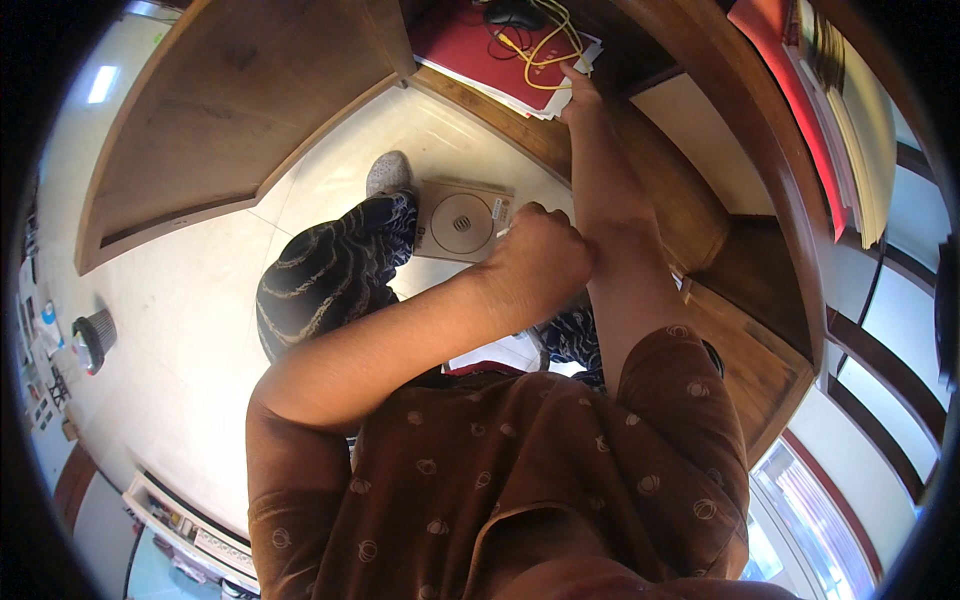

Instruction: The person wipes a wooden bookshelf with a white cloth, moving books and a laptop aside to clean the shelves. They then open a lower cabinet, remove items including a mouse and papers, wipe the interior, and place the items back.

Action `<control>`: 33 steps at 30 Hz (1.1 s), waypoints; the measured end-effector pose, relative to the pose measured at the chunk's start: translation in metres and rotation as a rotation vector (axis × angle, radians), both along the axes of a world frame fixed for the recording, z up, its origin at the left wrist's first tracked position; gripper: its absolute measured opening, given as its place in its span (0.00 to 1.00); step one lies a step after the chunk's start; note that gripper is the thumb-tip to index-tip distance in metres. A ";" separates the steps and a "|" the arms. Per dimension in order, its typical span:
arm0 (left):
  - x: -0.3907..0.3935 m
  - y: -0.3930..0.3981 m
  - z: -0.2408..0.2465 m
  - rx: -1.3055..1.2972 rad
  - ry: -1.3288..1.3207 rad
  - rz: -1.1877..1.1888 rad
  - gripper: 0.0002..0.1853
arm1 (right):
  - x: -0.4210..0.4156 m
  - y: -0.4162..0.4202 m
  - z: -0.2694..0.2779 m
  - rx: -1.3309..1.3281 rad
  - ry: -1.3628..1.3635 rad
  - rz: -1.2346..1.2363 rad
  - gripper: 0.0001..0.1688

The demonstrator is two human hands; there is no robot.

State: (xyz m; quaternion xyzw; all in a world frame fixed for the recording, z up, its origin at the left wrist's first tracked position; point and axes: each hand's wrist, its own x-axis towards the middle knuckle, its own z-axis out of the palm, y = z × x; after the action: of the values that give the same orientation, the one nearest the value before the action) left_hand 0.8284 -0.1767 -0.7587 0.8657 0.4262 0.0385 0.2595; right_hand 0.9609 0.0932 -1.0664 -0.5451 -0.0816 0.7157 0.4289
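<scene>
My right hand (583, 96) reaches forward to the right edge of a stack of white papers (592, 54) topped by a dark red folder (469, 37). One digit lies over the stack's edge; the other fingers are hidden. Coiled on the folder are a yellow cable (529, 66) and a thin black cable, beside a black computer mouse (514, 13). Nearer my chest, my left hand (541, 244) is curled in a fist, its back towards me. A small white bit shows at its left side; whether the fist holds it is hidden.
A flat cardboard box (457, 221) with a printed circle lies on the floor between my feet. An open wooden cabinet door (247, 97) stands at left. Right of me are a wooden cabinet shelf (742, 337) and upright folders (840, 135). A dark bin-like object (94, 341) sits far left.
</scene>
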 end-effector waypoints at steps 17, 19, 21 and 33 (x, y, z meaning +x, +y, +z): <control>-0.021 0.013 -0.005 0.208 0.063 0.067 0.12 | 0.025 -0.107 0.030 0.104 0.028 0.073 0.27; -0.025 0.015 -0.003 0.186 0.103 0.067 0.13 | 0.048 -0.131 0.027 0.094 0.045 0.112 0.27; -0.027 0.019 -0.005 0.185 0.096 0.064 0.13 | 0.077 -0.158 0.002 0.128 0.034 0.040 0.26; -0.037 0.017 0.011 0.336 0.033 0.226 0.13 | 0.116 -0.372 -0.020 -0.005 0.051 0.443 0.21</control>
State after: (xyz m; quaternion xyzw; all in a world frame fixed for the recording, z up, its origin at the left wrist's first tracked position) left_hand 0.7916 -0.1594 -0.7473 0.8439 0.5126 0.1239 0.0987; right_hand 1.0769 -0.2784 -1.0868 -0.4967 -0.1868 0.8062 0.2618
